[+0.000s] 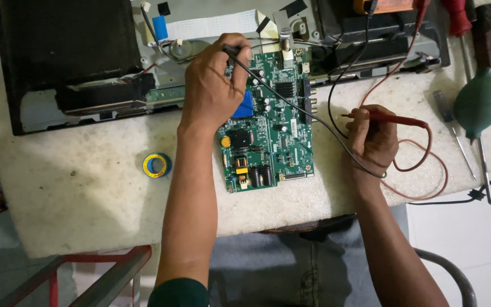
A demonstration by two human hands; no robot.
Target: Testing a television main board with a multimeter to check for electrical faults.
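Circuit board [268,122]: green, rectangular, lying flat on the pale stone worktop [86,187]. Its long axis runs away from the person, near edge toward the worktop's front, far edge against the opened black appliance chassis [63,62]. Dark capacitors and a yellow component sit at the near left corner; a blue part lies under the left hand.

Left hand [214,85]: closed around the black probe [235,52], fingers curled over the board's far left portion. The probe's tip is hidden by the fingers; its black lead [302,111] crosses the board diagonally toward the right wrist.

Right hand [373,136]: resting on the worktop just right of the board, pinching the red probe [390,118]. The probe lies almost level, long axis left to right, tip pointing left toward the board's right edge and stopping short of it. Its red lead [427,170] loops behind the hand.

Also present: a yellow-and-blue tape roll [157,165] left of the left forearm; a green rubber blower bulb [478,102] and a screwdriver [454,133] at the far right; a white flat ribbon cable [211,25] beyond the board.
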